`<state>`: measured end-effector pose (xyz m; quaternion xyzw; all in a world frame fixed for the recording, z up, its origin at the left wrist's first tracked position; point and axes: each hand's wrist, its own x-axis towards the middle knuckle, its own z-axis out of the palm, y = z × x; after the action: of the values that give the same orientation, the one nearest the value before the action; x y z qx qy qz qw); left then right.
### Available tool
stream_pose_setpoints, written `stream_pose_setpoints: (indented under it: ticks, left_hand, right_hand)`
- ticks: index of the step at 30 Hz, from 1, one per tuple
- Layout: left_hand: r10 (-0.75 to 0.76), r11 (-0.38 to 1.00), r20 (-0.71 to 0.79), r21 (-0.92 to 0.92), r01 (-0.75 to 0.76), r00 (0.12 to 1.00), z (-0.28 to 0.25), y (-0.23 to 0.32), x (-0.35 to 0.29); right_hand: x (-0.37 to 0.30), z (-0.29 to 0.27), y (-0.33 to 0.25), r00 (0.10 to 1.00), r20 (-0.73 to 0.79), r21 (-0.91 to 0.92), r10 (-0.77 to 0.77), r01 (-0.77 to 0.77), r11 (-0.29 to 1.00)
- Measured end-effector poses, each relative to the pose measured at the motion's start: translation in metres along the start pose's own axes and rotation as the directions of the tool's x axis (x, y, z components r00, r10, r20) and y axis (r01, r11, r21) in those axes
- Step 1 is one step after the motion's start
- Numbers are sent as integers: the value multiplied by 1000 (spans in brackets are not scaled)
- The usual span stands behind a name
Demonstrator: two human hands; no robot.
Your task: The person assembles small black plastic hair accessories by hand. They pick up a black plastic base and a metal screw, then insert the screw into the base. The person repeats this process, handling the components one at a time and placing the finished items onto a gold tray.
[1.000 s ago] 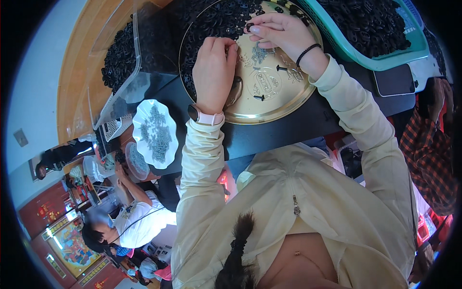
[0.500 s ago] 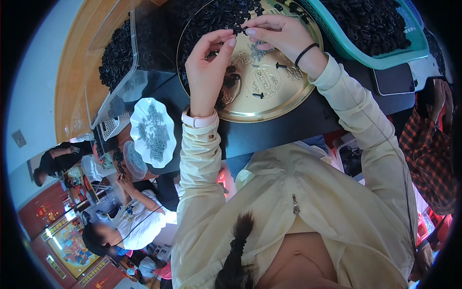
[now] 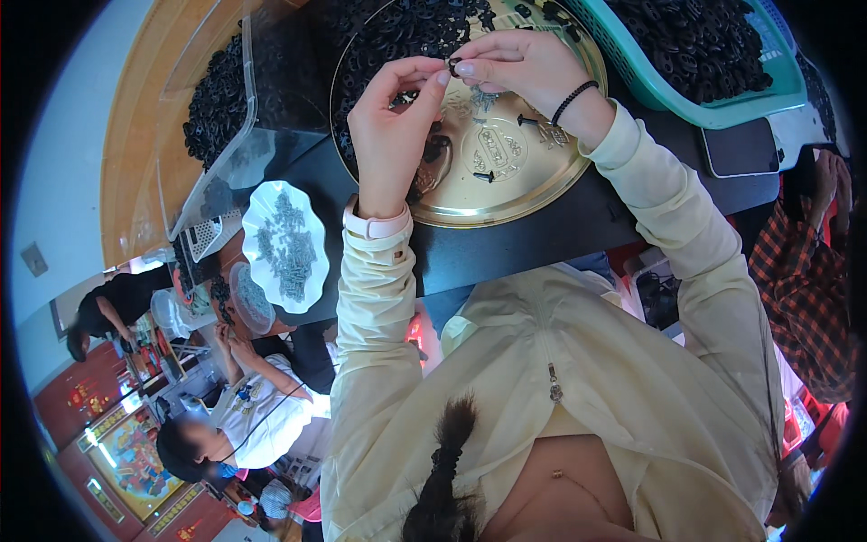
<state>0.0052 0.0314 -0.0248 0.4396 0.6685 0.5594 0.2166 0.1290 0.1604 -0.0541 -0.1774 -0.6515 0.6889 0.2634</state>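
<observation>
Over a round gold tray (image 3: 551, 194), my left hand (image 3: 397, 117) and my right hand (image 3: 533, 77) meet, fingertips touching. Pinched between them is a small black plastic part (image 3: 454, 67), mostly covered by the fingers. Beneath my hands, the tray carries a heap of similar black pieces (image 3: 384, 41) along its far left. Small silver metal pins (image 3: 485, 98) lie near its middle. A single black piece (image 3: 485, 176) rests close to the near rim, and another black piece (image 3: 526, 120) sits below my right wrist.
A white scalloped dish (image 3: 316, 289) of metal pins stands left of my left forearm. Clear plastic boxes (image 3: 212, 194) and black pieces are at the far left. A teal basket (image 3: 704, 116) of black parts and a phone (image 3: 741, 149) lie right. Co-workers (image 3: 271, 406) sit on both sides.
My fingertips have come closer together around the black part, and my right hand has shifted slightly left. At far left, a person in black has changed posture.
</observation>
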Motion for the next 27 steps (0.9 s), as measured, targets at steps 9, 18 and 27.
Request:
stream_pose_setpoints:
  ticks: [9, 18, 27]
  left_hand:
    - [-19, 1000, 10, -5, 19, 1000, -1, -1, 0]
    - [64, 956, 35, 285, -72, 997, -1, 4, -5]
    - [0, 906, -112, 421, 47, 994, -28, 0, 12]
  right_hand:
    - [-2, 1, -6, 1000, -5, -78, 13, -13, 997]
    - [-7, 1, -17, 999, 49, -376, 9, 10, 926]
    - [-4, -3, -10, 999, -26, -2, 38, -38, 999]
